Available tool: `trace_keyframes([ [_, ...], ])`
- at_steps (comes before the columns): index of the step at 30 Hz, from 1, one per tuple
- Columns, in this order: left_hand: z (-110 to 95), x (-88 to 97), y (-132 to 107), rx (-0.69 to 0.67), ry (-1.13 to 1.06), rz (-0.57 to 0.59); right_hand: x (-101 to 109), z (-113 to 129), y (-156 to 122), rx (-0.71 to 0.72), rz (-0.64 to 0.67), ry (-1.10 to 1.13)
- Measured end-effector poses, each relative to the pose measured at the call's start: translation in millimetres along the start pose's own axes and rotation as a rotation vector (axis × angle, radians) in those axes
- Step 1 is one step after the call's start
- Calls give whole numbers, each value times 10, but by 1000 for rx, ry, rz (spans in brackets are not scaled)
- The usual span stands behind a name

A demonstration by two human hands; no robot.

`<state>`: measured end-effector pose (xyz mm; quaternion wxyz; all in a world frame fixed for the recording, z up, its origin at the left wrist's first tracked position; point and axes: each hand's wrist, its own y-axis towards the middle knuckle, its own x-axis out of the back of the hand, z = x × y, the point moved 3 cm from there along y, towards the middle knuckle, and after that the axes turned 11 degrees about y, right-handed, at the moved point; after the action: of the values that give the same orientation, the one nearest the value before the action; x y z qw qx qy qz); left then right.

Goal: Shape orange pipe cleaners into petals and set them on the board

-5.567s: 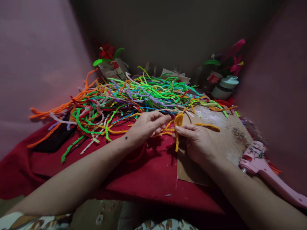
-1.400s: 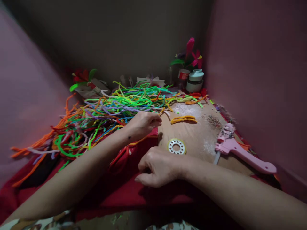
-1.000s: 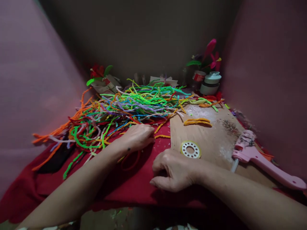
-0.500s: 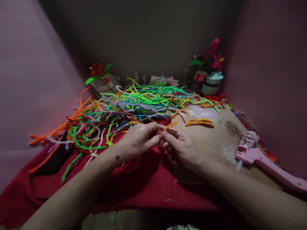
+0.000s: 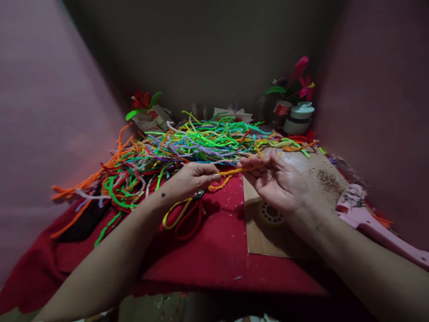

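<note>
An orange-yellow pipe cleaner (image 5: 230, 171) stretches between my two hands above the table. My left hand (image 5: 194, 179) pinches it between thumb and fingertips. A bent length of the same colour hangs below those fingertips. My right hand (image 5: 278, 183) is turned palm up with its fingers extended, and the far end of the pipe cleaner lies along them. Scissors (image 5: 187, 214) with yellow and red handles rest on the red cloth, just below my left hand. Partly under my right hand sits a round ring with holes (image 5: 270, 213), on the board.
A large tangle of coloured pipe cleaners (image 5: 208, 138) covers the back. At right are a brown board (image 5: 261, 239) and a pink glue gun (image 5: 372, 221). A lidded jar (image 5: 298, 118) and pink flowers (image 5: 303, 80) stand behind. Red cloth (image 5: 214, 264) covers the table.
My hands have moved apart from their joined pinch. The right one has opened and turned palm up, and more of the pipe cleaner shows. Scissors and ring have come into sight.
</note>
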<state>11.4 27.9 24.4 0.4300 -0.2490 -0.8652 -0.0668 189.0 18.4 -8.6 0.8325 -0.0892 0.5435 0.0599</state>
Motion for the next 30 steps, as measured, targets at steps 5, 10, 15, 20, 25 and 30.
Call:
trace_keyframes([
  [5, 68, 97, 21, 1, 55, -15, -18, 145, -2, 28, 51, 17],
  [10, 164, 124, 44, 44, 63, 36, 27, 135, 42, 66, 31, -17],
  [15, 222, 127, 28, 56, 51, 112, 51, 82, 38, 30, -30, -93],
  [20, 274, 215, 9, 55, 115, -9, 66, 79, 12, 88, -63, -276],
  [25, 274, 316, 5, -84, 389, -392, 95, 60, 13, 121, -173, -328],
  [30, 120, 373, -338, -102, 554, -780, 119, 56, 46, 144, -189, -277],
])
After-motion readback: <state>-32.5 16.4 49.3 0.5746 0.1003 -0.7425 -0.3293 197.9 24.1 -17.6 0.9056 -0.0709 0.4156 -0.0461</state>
